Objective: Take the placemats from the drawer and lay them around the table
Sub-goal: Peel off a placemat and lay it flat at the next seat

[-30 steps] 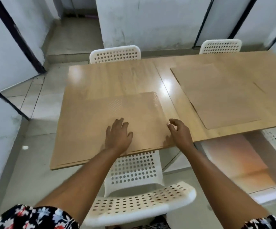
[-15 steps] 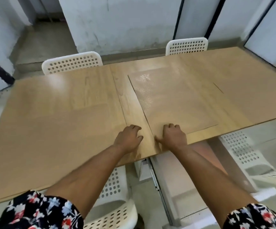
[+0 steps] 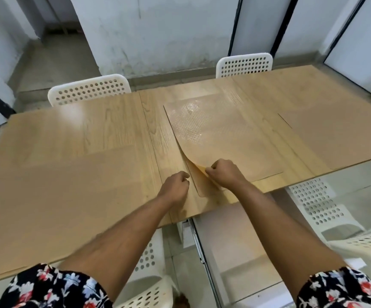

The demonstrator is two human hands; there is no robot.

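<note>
- The near left corner of the top placemat (image 3: 220, 138) is pinched in the right grip (image 3: 224, 174) and peeled up off the placemat beneath (image 3: 202, 185).
- The left grip (image 3: 175, 185) is loosely curled on the bench (image 3: 91, 134), grasping nothing.
- Another placemat (image 3: 64, 187) is laid flat at the left.

A thin tan placemat (image 3: 224, 138), nearly the colour of the surface (image 3: 104, 130), lies flat just right of the surface's centre seam, its near-left corner peeled up and curled over. Beneath that corner a second placemat (image 3: 199, 185) shows. Another placemat (image 3: 69, 181) lies flat left of the seam at the surface's near edge.
</note>
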